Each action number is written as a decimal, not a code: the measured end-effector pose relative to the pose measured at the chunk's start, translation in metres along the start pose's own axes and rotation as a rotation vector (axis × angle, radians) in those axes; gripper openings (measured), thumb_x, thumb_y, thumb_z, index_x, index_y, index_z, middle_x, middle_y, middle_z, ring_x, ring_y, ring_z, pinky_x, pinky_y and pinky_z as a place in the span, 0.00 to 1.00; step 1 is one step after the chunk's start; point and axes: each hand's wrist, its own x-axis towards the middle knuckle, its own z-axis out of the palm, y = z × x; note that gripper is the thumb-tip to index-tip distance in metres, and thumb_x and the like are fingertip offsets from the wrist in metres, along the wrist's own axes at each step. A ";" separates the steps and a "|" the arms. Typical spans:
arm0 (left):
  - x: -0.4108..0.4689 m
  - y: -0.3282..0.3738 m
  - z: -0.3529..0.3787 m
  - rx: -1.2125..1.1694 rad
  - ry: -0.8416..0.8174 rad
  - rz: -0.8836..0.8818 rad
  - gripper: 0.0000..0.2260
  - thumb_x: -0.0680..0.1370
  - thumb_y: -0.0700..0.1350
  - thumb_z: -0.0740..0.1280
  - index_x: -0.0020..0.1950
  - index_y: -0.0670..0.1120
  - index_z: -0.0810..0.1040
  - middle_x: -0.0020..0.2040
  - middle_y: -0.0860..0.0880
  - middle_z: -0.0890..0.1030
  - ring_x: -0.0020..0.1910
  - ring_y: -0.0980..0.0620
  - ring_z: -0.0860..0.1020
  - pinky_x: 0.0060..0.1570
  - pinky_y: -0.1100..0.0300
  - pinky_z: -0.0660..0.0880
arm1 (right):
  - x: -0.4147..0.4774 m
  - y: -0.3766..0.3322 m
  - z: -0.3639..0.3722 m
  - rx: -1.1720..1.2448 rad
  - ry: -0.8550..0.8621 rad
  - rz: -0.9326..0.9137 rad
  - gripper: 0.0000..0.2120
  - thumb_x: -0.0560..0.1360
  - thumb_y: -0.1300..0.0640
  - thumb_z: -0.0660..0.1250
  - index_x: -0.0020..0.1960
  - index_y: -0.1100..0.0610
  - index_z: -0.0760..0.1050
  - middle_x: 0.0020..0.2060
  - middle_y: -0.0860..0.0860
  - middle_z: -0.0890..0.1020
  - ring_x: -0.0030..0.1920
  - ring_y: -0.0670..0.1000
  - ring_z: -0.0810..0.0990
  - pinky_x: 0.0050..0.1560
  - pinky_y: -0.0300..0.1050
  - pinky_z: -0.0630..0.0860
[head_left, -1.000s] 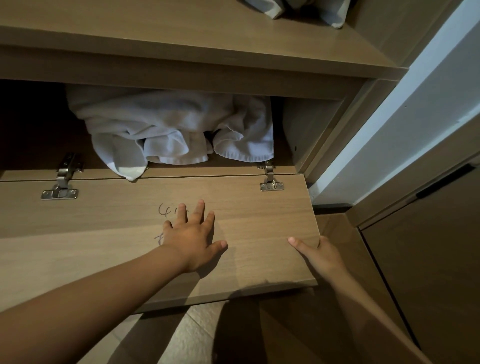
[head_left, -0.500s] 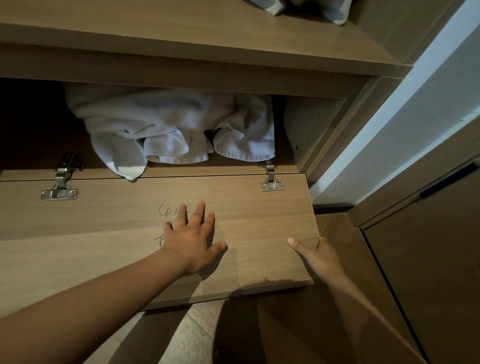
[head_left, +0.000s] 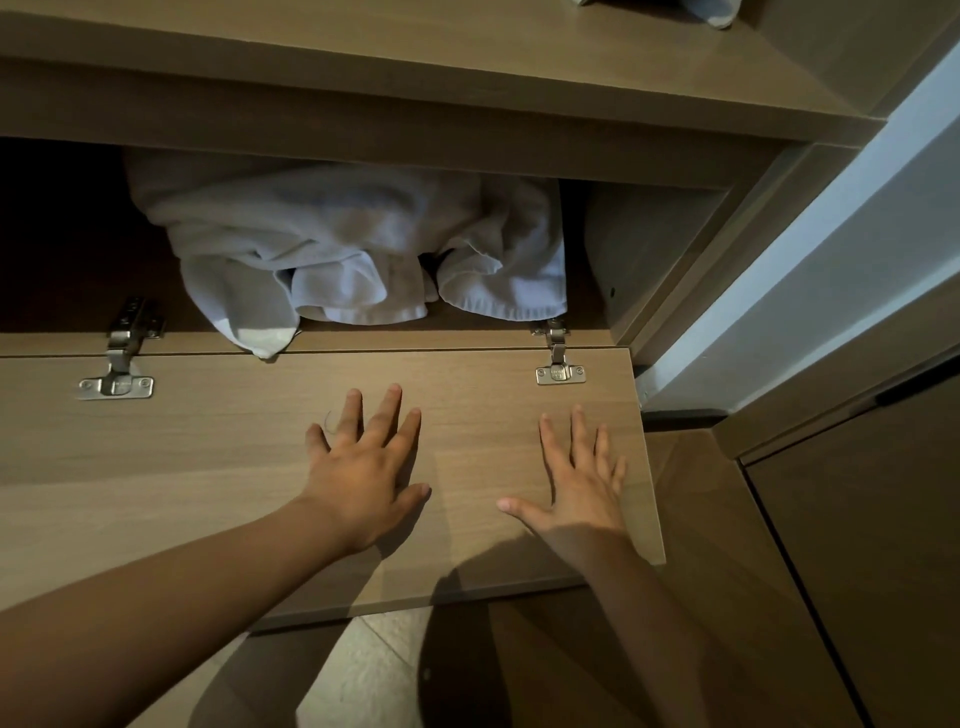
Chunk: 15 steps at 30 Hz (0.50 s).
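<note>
A wooden flap door (head_left: 208, 467) hangs folded down from the cabinet on two metal hinges, the left hinge (head_left: 118, 364) and the right hinge (head_left: 558, 358). My left hand (head_left: 363, 467) lies flat on the door's inner face, fingers spread. My right hand (head_left: 582, 483) lies flat on it too, near the right edge, fingers straight. Behind the door, crumpled white towels (head_left: 353, 249) fill the open compartment, and one corner hangs over the lower edge.
A wooden shelf (head_left: 415, 67) runs above the compartment, with a bit of white cloth (head_left: 717, 13) at the top. A pale wall strip (head_left: 831, 244) and a dark wooden panel (head_left: 857, 545) stand at the right. Tiled floor (head_left: 363, 670) shows below the door.
My right hand has moved from gripping the door's right edge onto the door's face, now lying flat. My left hand has stayed in place.
</note>
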 end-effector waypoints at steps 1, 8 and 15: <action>0.000 -0.002 0.000 0.005 -0.007 0.009 0.36 0.77 0.67 0.51 0.78 0.55 0.38 0.77 0.51 0.31 0.76 0.38 0.34 0.72 0.33 0.49 | 0.002 0.000 0.002 -0.006 -0.013 0.011 0.51 0.68 0.25 0.60 0.68 0.35 0.21 0.74 0.46 0.25 0.73 0.56 0.25 0.72 0.62 0.32; -0.003 -0.001 0.001 -0.025 0.001 0.010 0.35 0.78 0.67 0.51 0.78 0.56 0.38 0.77 0.51 0.30 0.75 0.39 0.33 0.71 0.33 0.46 | 0.004 0.000 0.002 -0.020 -0.020 0.042 0.52 0.67 0.25 0.62 0.67 0.32 0.20 0.74 0.45 0.25 0.73 0.56 0.25 0.70 0.60 0.31; -0.004 -0.024 -0.041 -0.212 0.040 0.119 0.27 0.79 0.59 0.59 0.76 0.49 0.61 0.78 0.46 0.56 0.76 0.45 0.57 0.73 0.51 0.60 | 0.016 -0.046 -0.035 0.084 0.135 -0.066 0.45 0.72 0.37 0.69 0.78 0.41 0.45 0.79 0.45 0.46 0.78 0.51 0.46 0.71 0.50 0.47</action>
